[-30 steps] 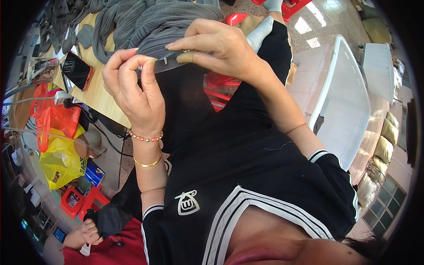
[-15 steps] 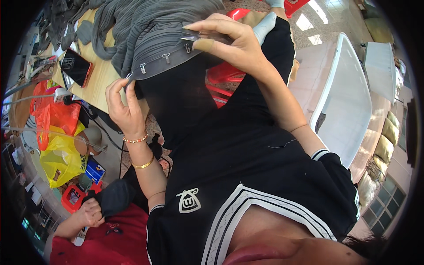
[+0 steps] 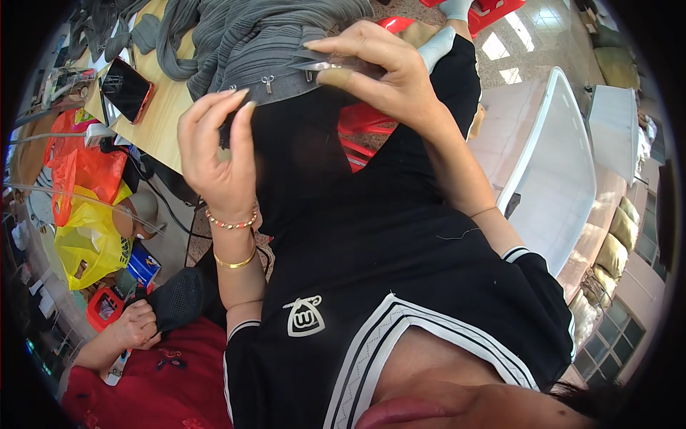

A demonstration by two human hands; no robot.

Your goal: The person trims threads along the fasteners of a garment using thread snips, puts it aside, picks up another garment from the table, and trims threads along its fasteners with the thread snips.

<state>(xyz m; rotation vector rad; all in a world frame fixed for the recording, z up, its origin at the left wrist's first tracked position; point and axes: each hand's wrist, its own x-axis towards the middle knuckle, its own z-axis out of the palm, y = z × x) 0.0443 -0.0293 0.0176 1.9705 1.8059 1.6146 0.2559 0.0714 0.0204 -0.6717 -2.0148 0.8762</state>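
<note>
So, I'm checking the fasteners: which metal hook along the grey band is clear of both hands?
The middle hook, showing whole on the grey band; the left hook sits by the left hand, the right hook by the right hand.

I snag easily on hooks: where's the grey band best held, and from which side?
Probably pinch the band by its near edge, between two hooks, coming from the lap side: that edge faces the lap and looks thin, while the hooks sit on its face.
</note>
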